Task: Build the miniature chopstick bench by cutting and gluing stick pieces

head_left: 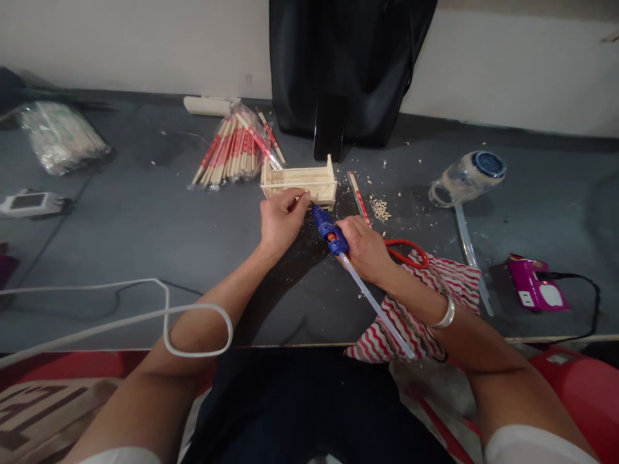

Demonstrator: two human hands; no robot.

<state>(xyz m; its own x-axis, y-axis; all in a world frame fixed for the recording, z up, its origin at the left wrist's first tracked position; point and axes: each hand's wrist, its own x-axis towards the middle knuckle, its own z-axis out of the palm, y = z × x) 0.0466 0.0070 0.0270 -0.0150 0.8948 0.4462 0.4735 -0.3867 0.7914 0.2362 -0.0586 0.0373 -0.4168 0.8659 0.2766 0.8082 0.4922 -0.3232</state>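
A small box-like frame of pale wooden sticks (304, 175) stands on the dark table, with posts rising at its corners. My left hand (283, 219) is at its near side, thumb and fingertips pinched together; whatever they hold is too small to make out. Wrapped in my right hand (365, 248) is a blue glue gun (330, 231), its nozzle pointing at the frame's near edge, close to my left fingertips. A long translucent glue stick (377, 306) sticks out of the gun's back. Whether the nozzle touches the wood I cannot tell.
Bundled chopsticks in red-marked wrappers (232, 151) lie left of the frame, a wrapped pair (358, 196) right. Beyond stand a phone (329, 127) and black bag (351, 58). Rightward are wood bits (380, 208), a jar (459, 179), striped cloth (452, 277) and purple device (536, 283). A white cable (198, 309) crosses left.
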